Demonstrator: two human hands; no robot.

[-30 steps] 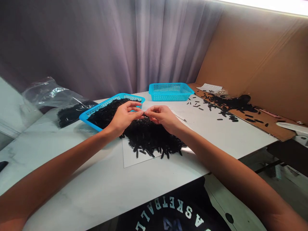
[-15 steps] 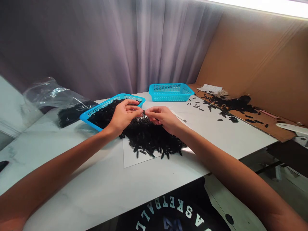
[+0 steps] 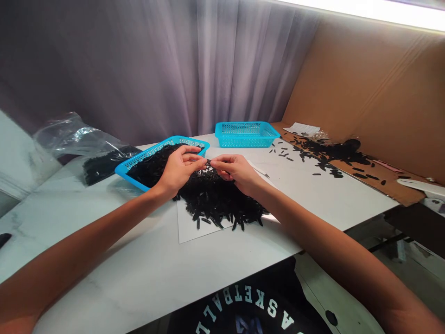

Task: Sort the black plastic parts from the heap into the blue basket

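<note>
Between the fingertips of both hands is a small dark piece [image 3: 208, 162], too small to make out fully. My left hand [image 3: 181, 168] pinches its left end, thumb against a finger, the other fingers loosely curled. From the right, my right hand [image 3: 232, 169] pinches the other end with thumb and forefinger. Under the hands spreads a heap of small black elongated pieces [image 3: 219, 199] on a white sheet [image 3: 186, 227]. Behind my left hand, a blue plastic basket [image 3: 130, 178] is filled with similar black pieces.
A second blue basket [image 3: 247, 141] stands at the back of the white table [image 3: 146, 273]. A clear plastic bag [image 3: 100, 153] with black contents lies left. More black pieces [image 3: 333, 150] are scattered on cardboard at right, near a paper slip [image 3: 301, 129] and a white-handled tool [image 3: 422, 186].
Both hands stay almost in place, fingertips still together over the heap. The view has tilted very slightly; the heap and baskets look the same.
</note>
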